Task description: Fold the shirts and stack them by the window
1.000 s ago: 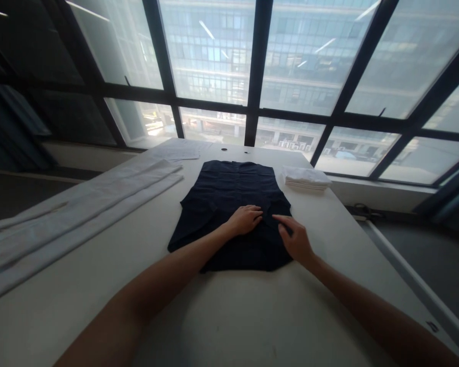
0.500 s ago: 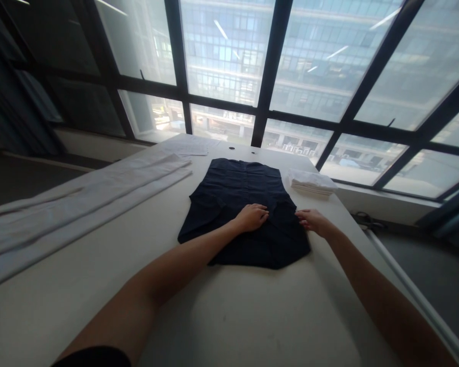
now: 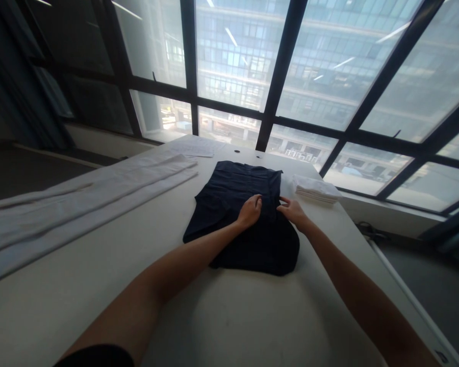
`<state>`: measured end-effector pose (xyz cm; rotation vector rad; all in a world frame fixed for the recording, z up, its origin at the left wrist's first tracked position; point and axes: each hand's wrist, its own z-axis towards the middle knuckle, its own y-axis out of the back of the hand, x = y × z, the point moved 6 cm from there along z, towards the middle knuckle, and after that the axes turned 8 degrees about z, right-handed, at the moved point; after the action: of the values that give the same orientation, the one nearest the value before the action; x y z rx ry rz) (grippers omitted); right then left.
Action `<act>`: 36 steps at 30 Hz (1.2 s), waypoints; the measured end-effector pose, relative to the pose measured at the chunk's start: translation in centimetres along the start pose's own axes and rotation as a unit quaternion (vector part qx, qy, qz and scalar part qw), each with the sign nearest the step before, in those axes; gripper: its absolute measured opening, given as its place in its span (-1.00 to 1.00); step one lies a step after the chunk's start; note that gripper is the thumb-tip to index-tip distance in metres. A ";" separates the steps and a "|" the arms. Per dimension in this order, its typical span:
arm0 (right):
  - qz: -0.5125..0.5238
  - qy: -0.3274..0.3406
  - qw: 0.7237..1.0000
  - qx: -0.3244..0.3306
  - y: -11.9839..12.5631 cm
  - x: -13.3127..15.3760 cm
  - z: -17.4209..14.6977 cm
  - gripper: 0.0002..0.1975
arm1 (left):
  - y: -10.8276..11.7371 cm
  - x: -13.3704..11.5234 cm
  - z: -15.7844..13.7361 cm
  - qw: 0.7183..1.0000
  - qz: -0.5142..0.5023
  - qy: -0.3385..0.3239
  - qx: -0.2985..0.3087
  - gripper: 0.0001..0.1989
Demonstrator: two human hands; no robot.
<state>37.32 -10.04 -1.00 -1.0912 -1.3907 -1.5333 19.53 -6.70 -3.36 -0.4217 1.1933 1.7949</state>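
A dark navy garment (image 3: 229, 204), sleeveless in outline and partly folded, lies on the white table (image 3: 168, 224). Its right side is turned inward, with the fold lifted a little near the top right corner. My left hand (image 3: 250, 210) is closed at the middle of the garment, its fingers curled in and pinching the cloth. At the garment's right edge, my right hand (image 3: 292, 212) grips the folded border between thumb and fingers. The cloth under both hands is too dark to show every layer.
Long white fabric pieces (image 3: 99, 209) stretch along the table's left side. A stack of folded white cloth (image 3: 316, 189) sits at the right edge. Paper sheets (image 3: 193, 148) lie at the far end, before the tall windows (image 3: 233, 56).
My right hand has moved left, carrying the garment's right edge inward, so the garment looks narrower. My left hand's fingers, flat on the cloth before, are now curled. The view has shifted slightly.
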 end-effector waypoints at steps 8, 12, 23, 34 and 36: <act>-0.199 0.111 0.971 0.078 -6.2 1.0 -0.7 -0.50 | 1.9 2.2 1.1 0.995 0.001 0.073 -0.068 -0.58; -0.224 0.148 0.963 0.021 -4.9 0.5 -1.2 -0.62 | 1.1 1.2 0.8 0.996 0.088 -0.016 0.005 -0.55; -0.344 0.154 0.923 0.079 -8.2 -2.7 -8.3 -0.39 | -1.7 1.0 -1.5 0.934 0.269 -0.100 0.214 -0.53; -0.300 0.173 0.928 0.135 -8.9 -2.3 -16.6 -0.35 | -1.2 -1.2 -2.7 0.881 0.278 -0.135 0.357 -0.40; -0.269 0.178 0.936 0.142 -8.8 -2.0 -17.8 -0.42 | -1.3 -2.3 -3.8 0.870 0.262 -0.180 0.377 -0.41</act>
<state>28.12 -26.88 -6.29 -0.2364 -1.6595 -1.7217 21.11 -10.94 -4.33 0.7244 1.6984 1.5504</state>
